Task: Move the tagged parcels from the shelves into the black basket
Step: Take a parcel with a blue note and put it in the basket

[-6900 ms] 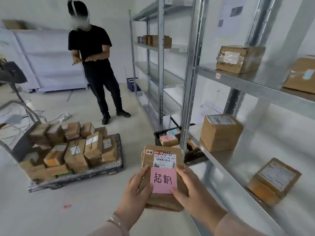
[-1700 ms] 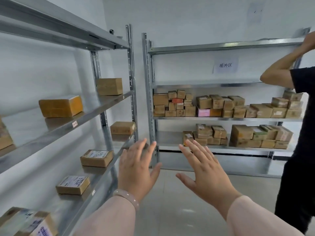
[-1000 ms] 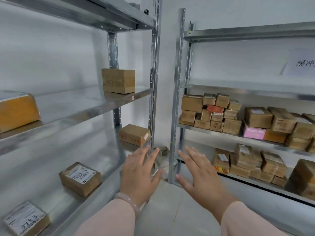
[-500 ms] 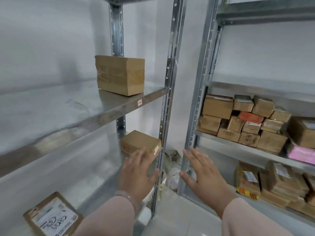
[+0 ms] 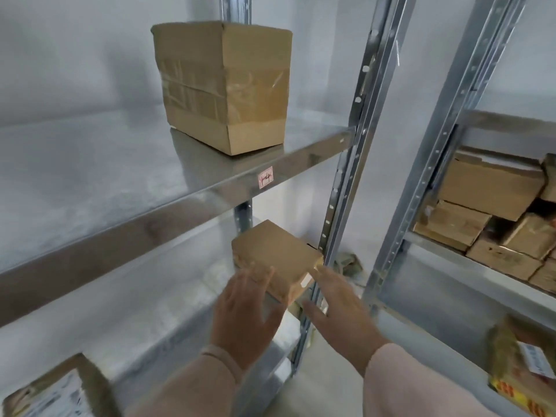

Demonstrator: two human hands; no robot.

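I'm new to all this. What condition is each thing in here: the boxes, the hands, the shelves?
Tall taped box: upright on the upper shelf, untouched.
Small flat box: lying on the lower shelf at its right end, not lifted.
Left hand: open, fingers spread, at the small box's near edge.
Right hand: open, empty, beside the box's corner.
Labelled parcel: lying flat, bottom left.
Stacked boxes: piled on the neighbouring rack.

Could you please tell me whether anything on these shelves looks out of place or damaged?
Mildly: the small parcel on the lower shelf sits skewed, one corner past the edge. Nothing looks spilled.
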